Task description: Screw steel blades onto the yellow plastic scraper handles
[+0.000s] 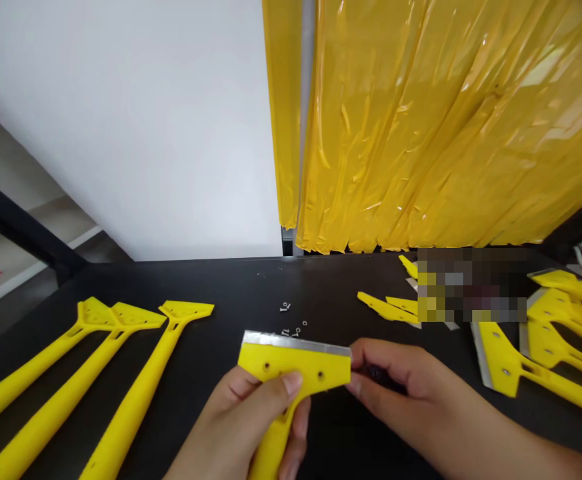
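Near the front of the table my left hand (255, 410) is wrapped round a yellow scraper (333, 373), its thumb pressed on the head. The scraper's head faces away from me, with two screw holes showing. Along its far edge runs a silver blade (295, 342). My right hand (405, 380) is closed, thumb and forefinger pinching the right end of the scraper head. Its other fingers are curled and partly hidden. Just beyond the blade lie several small screws and nuts (285, 308), some partly covered by the scraper.
On the left lie three yellow scraper handles (135, 387) without blades. Scrapers with blades (503, 363) lie at the right. Loose yellow head plates (383, 307) and a blurred patch are at the back right. A white panel (171, 133) and yellow plastic sheeting (421, 133) stand behind the black table (241, 280).
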### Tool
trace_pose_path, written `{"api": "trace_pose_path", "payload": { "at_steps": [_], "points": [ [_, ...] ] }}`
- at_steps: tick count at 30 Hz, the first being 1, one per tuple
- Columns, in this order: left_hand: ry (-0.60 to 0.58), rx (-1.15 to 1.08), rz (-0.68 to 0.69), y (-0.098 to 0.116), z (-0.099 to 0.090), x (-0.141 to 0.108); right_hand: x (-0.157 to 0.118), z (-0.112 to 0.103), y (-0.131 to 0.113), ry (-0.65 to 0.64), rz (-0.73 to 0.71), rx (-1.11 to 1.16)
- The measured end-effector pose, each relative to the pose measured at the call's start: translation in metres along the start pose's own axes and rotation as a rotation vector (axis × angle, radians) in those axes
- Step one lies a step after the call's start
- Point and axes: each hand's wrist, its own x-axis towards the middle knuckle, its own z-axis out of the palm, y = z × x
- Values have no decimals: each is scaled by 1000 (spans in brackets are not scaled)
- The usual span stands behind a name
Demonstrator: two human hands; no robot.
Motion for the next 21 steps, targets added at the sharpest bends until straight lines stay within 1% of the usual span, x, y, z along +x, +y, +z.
{"api": "trace_pose_path", "payload": {
  "at_steps": [3,5,7,9,13,16,18,21],
  "points": [
    [7,22,12,2,-1,1,-3,-7,3,25,-254,-391],
    [25,34,18,2,-1,0,-3,-6,6,53,-407,-566],
    [58,38,18,3,0,-1,0,-1,11,54,-493,-682],
    [88,36,12,3,1,-1,5,6,16,56,-530,-747],
    [113,37,-15,3,3,1,15,16,30,107,-552,-783],
    [128,40,-5,4,5,0,19,16,33,83,-537,-737],
    [121,43,2,5,5,-1,19,13,28,75,-472,-617],
    [79,56,-37,6,5,-3,15,4,12,100,-249,-262]
  ]
}}
